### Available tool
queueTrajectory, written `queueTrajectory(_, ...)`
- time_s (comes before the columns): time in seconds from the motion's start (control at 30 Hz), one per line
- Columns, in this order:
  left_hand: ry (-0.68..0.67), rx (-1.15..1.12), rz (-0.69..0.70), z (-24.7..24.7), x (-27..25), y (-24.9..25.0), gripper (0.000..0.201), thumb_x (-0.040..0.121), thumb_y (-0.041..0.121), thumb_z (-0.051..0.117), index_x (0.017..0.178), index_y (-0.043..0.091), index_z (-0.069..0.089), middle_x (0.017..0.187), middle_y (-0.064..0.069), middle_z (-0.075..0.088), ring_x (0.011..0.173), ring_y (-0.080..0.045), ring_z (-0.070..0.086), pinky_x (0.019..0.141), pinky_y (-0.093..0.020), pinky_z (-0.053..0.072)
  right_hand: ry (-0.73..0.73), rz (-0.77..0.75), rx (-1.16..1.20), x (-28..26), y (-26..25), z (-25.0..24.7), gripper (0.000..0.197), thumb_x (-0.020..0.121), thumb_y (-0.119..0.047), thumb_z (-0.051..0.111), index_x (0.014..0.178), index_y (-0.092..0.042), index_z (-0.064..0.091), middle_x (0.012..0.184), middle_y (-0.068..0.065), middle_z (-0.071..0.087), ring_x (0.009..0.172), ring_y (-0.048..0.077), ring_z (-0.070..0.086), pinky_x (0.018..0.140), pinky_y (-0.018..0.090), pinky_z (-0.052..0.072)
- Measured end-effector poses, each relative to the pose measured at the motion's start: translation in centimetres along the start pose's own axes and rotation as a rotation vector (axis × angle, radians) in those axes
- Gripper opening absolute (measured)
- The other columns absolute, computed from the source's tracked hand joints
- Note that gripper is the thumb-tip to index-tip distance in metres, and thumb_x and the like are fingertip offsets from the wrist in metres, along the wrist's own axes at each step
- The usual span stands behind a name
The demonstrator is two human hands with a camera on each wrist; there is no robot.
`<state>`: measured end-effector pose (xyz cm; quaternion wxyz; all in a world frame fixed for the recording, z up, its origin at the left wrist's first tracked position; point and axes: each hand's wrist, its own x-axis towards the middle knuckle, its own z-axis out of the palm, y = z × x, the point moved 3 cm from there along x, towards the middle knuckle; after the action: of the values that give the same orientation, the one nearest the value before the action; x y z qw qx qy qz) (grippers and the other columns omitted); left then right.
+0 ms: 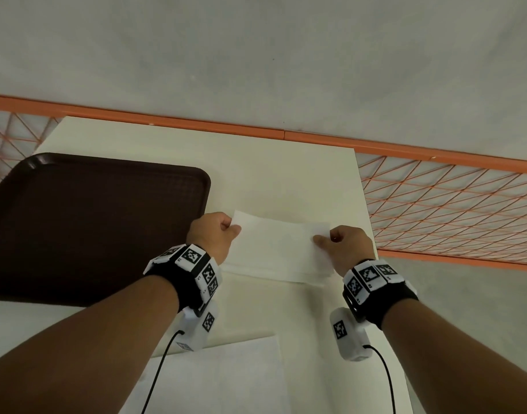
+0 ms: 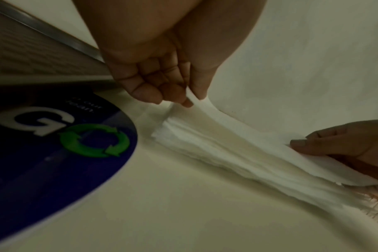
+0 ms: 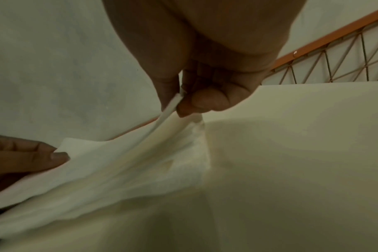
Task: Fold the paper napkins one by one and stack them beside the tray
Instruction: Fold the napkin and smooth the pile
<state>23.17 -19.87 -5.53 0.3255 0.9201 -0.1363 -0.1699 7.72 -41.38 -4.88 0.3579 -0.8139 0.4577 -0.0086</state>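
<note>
Your fingers are curled on both sides: your left hand [image 1: 215,234] pinches the left end of the napkin [image 1: 281,234] between thumb and forefinger, and your right hand [image 1: 347,243] pinches the right end the same way, the other fingers [image 2: 149,80] tucked into the palm. From your left wrist you can see the thumb and fingertip closed on a thin edge of paper, and from your right wrist the thumb pressed against the sheet's end, which looks doubled over there. You hold the napkin stretched between both hands, lifted a little off the stack [image 1: 274,271] of white napkins that lies directly under it; the lower edge of the held sheet hangs down to the stack. That stack sits on the pale table [image 1: 286,180], just beside the right edge of the dark brown tray [image 1: 101,228], near but apart from it. Closer to you on the table lies another flat white sheet [image 1: 226,377], partly hidden by your forearms. On each wrist you wear a black band with white marker blocks [image 1: 193,261], with a cable running down from it. Beyond the table's far edge runs an orange rail [image 1: 316,138] with a wire lattice [image 1: 450,204] at the right, and past that a grey floor [image 1: 256,55]. Under the left wrist a dark blue round label [image 2: 54,145] with green arrows shows.
</note>
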Motion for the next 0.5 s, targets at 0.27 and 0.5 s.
queueTrajectory(0.27,-0.034,0.336,-0.018,1.0,0.1,-0.4,0.037,0.092,0.043,0.054,0.110,0.012,0.059,0.112,-0.007,0.059,0.099,-0.029,0.059,0.077,-0.036,0.046,0.015,0.120,-0.091,-0.5,1.2,1.7,0.036,0.079,-0.048,0.069,0.100,-0.020,0.060,0.094,-0.001,0.065,0.092,0.023,0.061,0.078,0.030,0.048)
queueTrajectory(0.5,-0.146,0.539,-0.012,1.6,-0.1,0.5,0.046,0.099,0.044,0.038,0.110,0.004,0.060,0.119,-0.013,0.053,0.106,-0.032,0.056,0.079,-0.035,0.041,-0.022,0.112,-0.174,-0.9,1.3,2.0,0.042,0.083,-0.052,0.064,0.105,-0.015,0.062,0.103,0.006,0.067,0.087,0.026,0.058,0.075,0.032,0.047)
